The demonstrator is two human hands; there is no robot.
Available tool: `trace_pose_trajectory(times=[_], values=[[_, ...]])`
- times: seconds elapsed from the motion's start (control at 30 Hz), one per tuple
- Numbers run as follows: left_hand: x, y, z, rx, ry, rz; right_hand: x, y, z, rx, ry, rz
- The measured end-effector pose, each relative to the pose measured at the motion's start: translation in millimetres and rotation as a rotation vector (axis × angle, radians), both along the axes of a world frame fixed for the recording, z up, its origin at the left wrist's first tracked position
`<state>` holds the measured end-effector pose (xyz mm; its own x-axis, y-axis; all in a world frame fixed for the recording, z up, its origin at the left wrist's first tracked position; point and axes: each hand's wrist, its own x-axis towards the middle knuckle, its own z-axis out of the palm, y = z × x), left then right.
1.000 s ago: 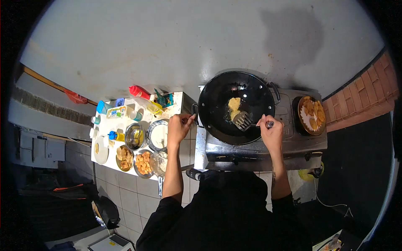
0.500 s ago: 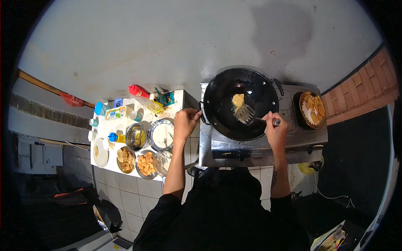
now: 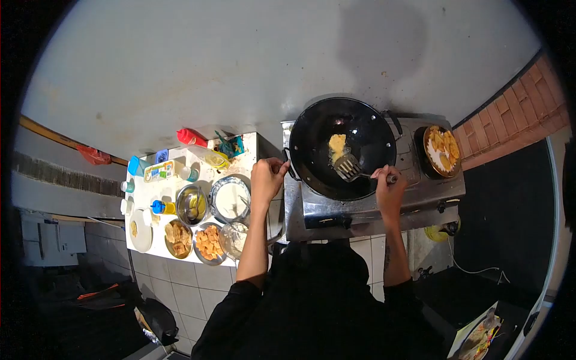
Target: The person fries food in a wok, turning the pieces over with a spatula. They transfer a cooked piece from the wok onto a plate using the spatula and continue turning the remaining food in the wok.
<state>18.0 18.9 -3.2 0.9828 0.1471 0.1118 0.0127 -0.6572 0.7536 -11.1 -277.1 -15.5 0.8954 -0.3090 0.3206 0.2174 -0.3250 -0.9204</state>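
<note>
A black wok (image 3: 327, 123) sits on the steel stove, with oil and a golden fried piece (image 3: 337, 144) in its middle. My left hand (image 3: 268, 179) is closed, its fingertips pinching the wok's left handle (image 3: 293, 170). In my right hand (image 3: 390, 185) is the handle of a slotted spatula (image 3: 347, 168). The spatula's head lies in the wok, just below the fried piece and close against it. Whether the two touch is hard to tell.
Right of the wok stands a plate of fried pieces (image 3: 442, 153) on the stove (image 3: 384, 210). On the white table (image 3: 141, 192) at left are a bowl of white batter (image 3: 231, 199), a bowl of orange-brown cubes (image 3: 209, 243), a bowl of browned pieces (image 3: 178, 238) and several bottles.
The spatula's head has tilted and shifted slightly against the fried piece. My left hand stays at the wok's handle. The whole view has shifted a little.
</note>
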Motion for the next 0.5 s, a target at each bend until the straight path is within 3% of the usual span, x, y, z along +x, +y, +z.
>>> trace_pose_trajectory(times=[0.23,0.43,0.5], values=[[-3.8,0.4,1.8,0.038,0.015,-0.012,-2.1,-8.0,23.8,0.022,0.149,0.061],[0.1,2.2,9.9,0.014,-0.002,0.007,12.3,-24.2,41.4,0.120,0.023,0.040],[-3.9,1.6,22.2,-0.024,-0.003,0.009,19.6,-30.9,43.6,-0.071,0.166,0.031]])
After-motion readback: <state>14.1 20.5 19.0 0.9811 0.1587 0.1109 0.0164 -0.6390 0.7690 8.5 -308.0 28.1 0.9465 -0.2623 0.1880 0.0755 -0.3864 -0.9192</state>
